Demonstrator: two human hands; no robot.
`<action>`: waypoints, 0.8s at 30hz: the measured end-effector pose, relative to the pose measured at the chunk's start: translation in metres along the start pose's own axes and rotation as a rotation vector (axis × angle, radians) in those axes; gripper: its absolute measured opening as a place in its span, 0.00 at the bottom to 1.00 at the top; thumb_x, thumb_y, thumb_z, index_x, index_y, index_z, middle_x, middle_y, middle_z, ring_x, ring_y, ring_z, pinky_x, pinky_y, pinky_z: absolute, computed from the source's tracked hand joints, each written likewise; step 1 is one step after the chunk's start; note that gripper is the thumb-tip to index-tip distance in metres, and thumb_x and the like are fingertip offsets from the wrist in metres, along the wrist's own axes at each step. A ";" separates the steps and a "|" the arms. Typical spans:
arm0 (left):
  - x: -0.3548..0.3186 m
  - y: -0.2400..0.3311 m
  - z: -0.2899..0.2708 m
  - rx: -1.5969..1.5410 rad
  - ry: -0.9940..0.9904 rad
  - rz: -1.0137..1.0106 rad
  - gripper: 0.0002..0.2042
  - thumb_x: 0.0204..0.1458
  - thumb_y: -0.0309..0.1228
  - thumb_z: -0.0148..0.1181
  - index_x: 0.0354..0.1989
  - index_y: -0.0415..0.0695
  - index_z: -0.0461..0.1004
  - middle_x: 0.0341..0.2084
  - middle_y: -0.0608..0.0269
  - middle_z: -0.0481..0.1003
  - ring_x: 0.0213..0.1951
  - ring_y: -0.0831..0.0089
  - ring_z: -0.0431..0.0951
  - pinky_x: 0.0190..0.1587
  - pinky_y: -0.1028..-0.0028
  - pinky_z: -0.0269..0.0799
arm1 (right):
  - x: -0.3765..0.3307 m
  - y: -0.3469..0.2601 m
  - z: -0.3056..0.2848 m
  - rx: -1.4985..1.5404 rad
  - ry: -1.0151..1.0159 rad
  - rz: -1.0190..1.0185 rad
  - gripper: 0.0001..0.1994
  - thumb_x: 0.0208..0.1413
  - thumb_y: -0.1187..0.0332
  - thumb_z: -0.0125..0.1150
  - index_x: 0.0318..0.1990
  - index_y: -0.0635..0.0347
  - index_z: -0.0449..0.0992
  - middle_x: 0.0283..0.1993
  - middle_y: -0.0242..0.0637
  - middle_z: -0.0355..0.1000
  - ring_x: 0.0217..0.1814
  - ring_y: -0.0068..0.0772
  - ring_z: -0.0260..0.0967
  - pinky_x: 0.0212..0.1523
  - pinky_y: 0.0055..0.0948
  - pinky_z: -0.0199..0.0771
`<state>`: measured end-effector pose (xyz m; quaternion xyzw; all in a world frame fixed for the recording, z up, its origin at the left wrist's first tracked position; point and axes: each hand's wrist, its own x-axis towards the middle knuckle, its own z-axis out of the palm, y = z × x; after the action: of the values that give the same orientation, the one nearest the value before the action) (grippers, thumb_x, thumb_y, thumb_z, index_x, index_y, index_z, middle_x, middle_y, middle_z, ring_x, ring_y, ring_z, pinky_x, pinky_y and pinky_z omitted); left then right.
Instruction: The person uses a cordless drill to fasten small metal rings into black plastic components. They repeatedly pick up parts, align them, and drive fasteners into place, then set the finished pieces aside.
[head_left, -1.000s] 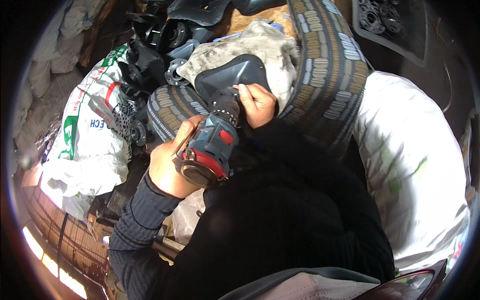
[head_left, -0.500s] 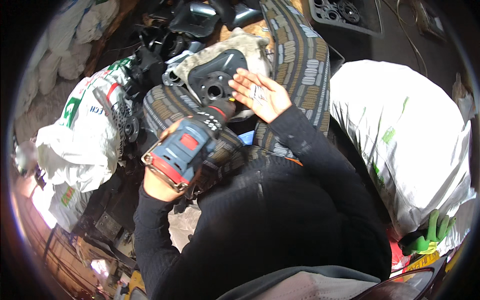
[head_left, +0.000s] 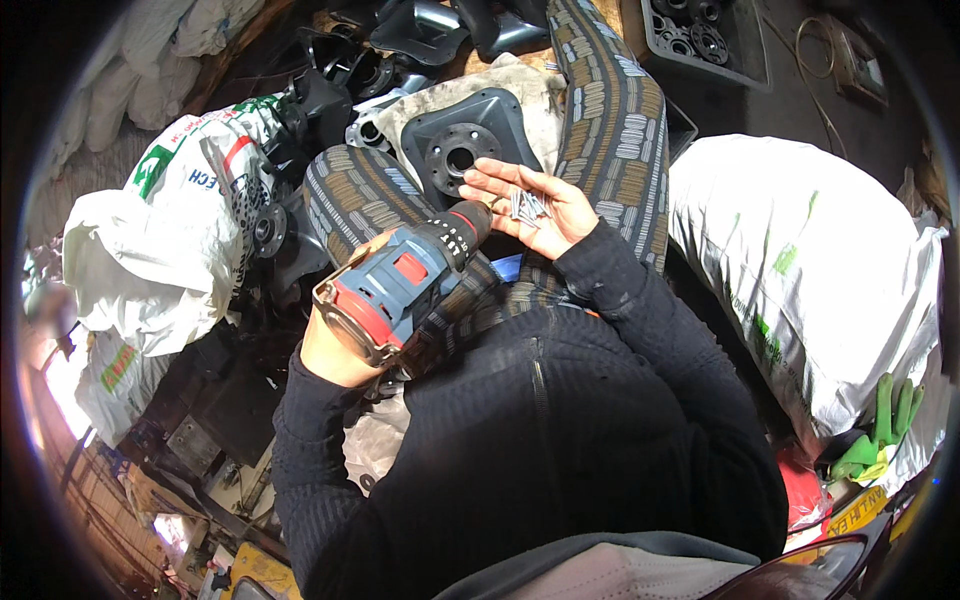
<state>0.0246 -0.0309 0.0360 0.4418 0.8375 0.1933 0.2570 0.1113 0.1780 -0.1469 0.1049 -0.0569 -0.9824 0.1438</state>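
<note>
Several small silver screws (head_left: 527,205) lie loose in the cupped palm of the right hand (head_left: 530,205), whose fingers (head_left: 490,175) are spread open and slightly curled upward, just above the person's lap. From the one head view, the left hand (head_left: 335,345) is closed around the grip of a blue and red cordless drill (head_left: 400,285), its chuck pointing toward the screws and almost touching the right palm. Just beyond the fingertips a dark metal flange plate (head_left: 465,140) with a ring of holes rests on a dirty cloth (head_left: 530,95) between the patterned trouser legs. Keeping the palm level would likely stop the screws rolling off, and keeping the drill's trigger untouched near the palm seems wise. White woven sacks (head_left: 810,270) sit on both sides.
</note>
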 end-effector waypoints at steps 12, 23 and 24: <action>-0.026 -0.011 -0.005 0.006 0.037 0.006 0.19 0.38 0.26 0.66 0.43 0.44 0.74 0.38 0.59 0.76 0.41 0.60 0.77 0.46 0.64 0.73 | -0.001 0.015 0.001 -0.261 0.188 0.055 0.19 0.63 0.69 0.48 0.59 0.68 0.64 0.56 0.47 0.68 0.58 0.39 0.68 0.51 0.31 0.78; 0.002 -0.020 0.011 0.345 0.014 0.022 0.11 0.40 0.28 0.60 0.35 0.47 0.73 0.31 0.61 0.74 0.32 0.59 0.76 0.35 0.65 0.74 | 0.006 0.008 -0.014 -0.307 0.460 0.074 0.14 0.59 0.73 0.57 0.52 0.63 0.71 0.45 0.38 0.75 0.46 0.27 0.75 0.43 0.24 0.81; 0.004 -0.025 0.011 0.306 0.008 0.051 0.11 0.40 0.27 0.61 0.35 0.47 0.74 0.30 0.61 0.74 0.33 0.59 0.77 0.35 0.64 0.74 | 0.006 0.006 -0.016 -0.347 0.468 0.084 0.15 0.59 0.72 0.57 0.53 0.63 0.71 0.45 0.38 0.75 0.47 0.27 0.75 0.44 0.24 0.80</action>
<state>0.0137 -0.0395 0.0125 0.4961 0.8467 0.0717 0.1787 0.1107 0.1689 -0.1627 0.3000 0.1425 -0.9197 0.2094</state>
